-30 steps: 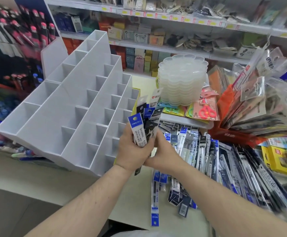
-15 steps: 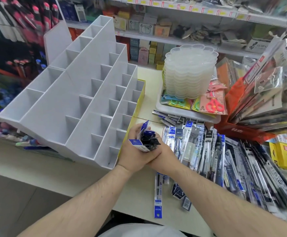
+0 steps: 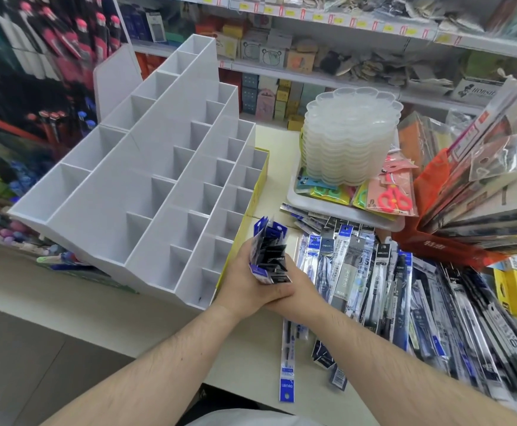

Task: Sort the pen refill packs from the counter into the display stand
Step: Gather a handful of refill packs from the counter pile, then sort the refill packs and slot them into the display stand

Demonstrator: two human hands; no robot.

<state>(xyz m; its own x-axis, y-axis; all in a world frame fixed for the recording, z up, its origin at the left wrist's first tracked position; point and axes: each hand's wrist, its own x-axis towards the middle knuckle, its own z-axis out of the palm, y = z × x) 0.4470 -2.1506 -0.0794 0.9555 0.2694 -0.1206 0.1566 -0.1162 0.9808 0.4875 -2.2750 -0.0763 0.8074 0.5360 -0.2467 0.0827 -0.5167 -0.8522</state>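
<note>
Beside the display stand (image 3: 146, 192), left hand (image 3: 245, 287) and right hand (image 3: 294, 298) together clasp refill packs (image 3: 269, 253)

Matt white plastic display stand (image 3: 146, 192), glossy plastic-wrapped refill packs (image 3: 352, 265), smooth pale counter (image 3: 66, 299), translucent plastic trays (image 3: 349, 139).

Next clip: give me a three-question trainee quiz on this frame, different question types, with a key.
1. True or false: the white display stand already has refill packs in its compartments.
2. What do the left hand and right hand hold together?
A. scissors
B. a bundle of refill packs
C. a plastic tray
3. Fill in: the stack of clear trays stands ___ the loose packs on the counter.

Key: 1 false, the visible compartments are empty; 2 B; 3 behind.
</note>
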